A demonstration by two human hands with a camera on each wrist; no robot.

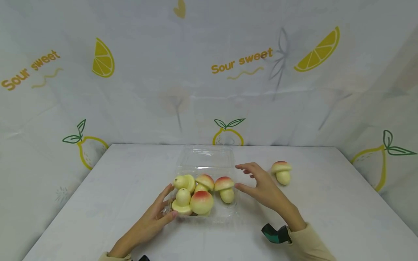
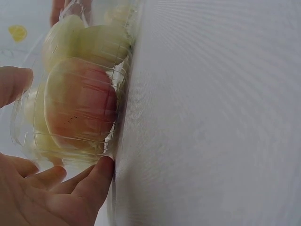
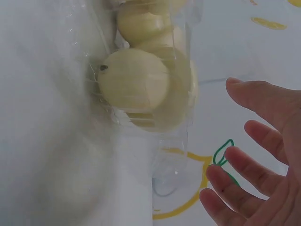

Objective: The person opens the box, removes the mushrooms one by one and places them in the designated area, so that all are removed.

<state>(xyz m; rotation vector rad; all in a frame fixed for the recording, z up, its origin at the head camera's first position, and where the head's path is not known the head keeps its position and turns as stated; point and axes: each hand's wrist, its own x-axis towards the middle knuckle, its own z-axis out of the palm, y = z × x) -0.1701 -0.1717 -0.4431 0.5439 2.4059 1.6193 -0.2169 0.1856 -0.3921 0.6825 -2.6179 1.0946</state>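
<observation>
A clear plastic box (image 1: 225,214) with its lid (image 1: 205,156) folded back holds several pale yellow, mushroom-shaped pieces with red-tinged caps. At the box's near left corner my left hand (image 1: 151,217) holds it, thumb at the front and fingers along the left side. In the right part of the box one mushroom (image 1: 225,189) lies with its stem toward me. Beside the box's right edge hovers my right hand (image 1: 261,185), fingers spread and nothing in them. The right wrist view shows that hand (image 3: 263,160) apart from the clear wall.
Another mushroom (image 1: 281,172) lies on the white table (image 1: 130,174), to the right beyond my right hand. Behind the table hangs a pale cloth (image 1: 196,108) printed with lemons and lettering.
</observation>
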